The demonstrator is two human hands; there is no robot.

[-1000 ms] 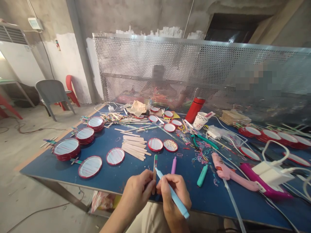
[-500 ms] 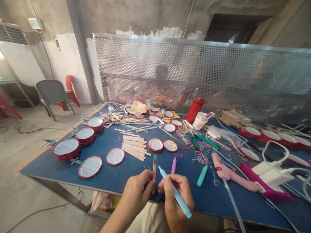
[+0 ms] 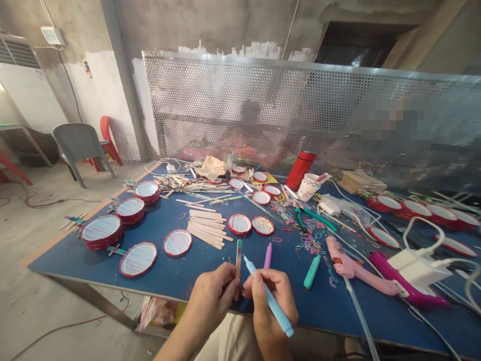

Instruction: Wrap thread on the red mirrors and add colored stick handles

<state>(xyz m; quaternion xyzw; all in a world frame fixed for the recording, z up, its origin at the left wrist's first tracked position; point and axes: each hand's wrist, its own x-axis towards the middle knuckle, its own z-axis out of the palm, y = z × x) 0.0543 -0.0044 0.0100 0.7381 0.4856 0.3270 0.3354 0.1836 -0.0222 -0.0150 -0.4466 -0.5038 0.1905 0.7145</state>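
Near the table's front edge, my left hand pinches a wooden craft stick upright; its top end is coloured green and purple. My right hand grips a light blue marker like a pen, its tip up and to the left, beside the stick but apart from it. Just beyond my right hand lies a purple marker, partly hidden. To the right rests a teal marker. Plain craft sticks lie fanned out ahead of my hands.
Red-rimmed discs are spread on the blue table, some stacked at left. At right are a pink glue gun, a magenta power strip with chargers, and teal pliers. A red flask and patterned cup stand behind.
Almost nothing differs; the whole view has shifted very slightly to the left. Both hands keep the same hold on the craft stick and the light blue marker.
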